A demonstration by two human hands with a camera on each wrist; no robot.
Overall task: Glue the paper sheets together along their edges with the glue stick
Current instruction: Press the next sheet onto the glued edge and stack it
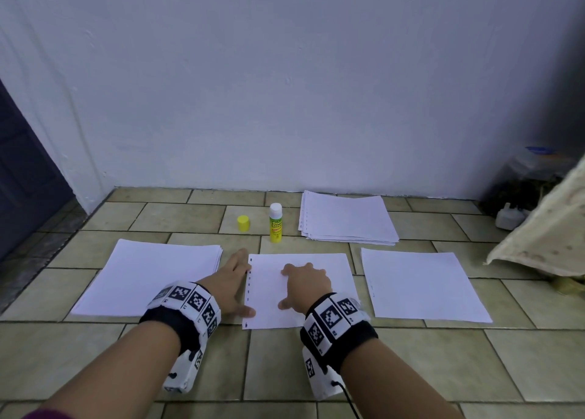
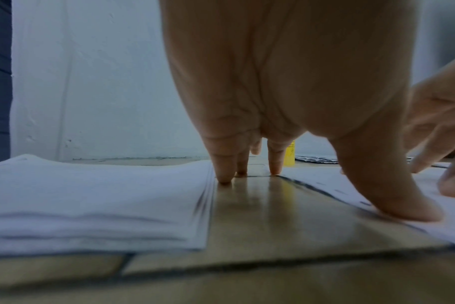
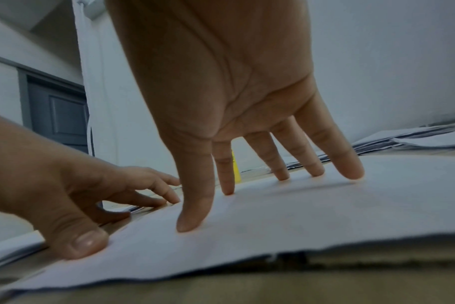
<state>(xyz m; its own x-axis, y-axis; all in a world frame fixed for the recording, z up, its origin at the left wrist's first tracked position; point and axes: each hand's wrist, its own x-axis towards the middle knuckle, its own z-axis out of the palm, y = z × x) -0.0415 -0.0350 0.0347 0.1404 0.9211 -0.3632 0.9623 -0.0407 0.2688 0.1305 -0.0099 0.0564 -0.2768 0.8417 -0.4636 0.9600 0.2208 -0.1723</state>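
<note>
Neither hand grips anything. The right hand (image 1: 306, 287) lies spread, its 5 fingertips (image 3: 353, 173) pressing on the middle sheet (image 1: 329, 292). The left hand (image 1: 229, 287) is flat too, thumb (image 2: 403, 207) on that sheet's punched left edge, fingers on the tiled floor (image 1: 411, 365) between it and the left stack (image 1: 148, 279). The glue stick (image 1: 275, 223) stands upright and uncapped beyond the middle sheet, its yellow cap (image 1: 243, 223) just left of it. Another stack (image 1: 346, 217) lies near the wall, and 1 sheet (image 1: 421, 284) lies at the right.
</note>
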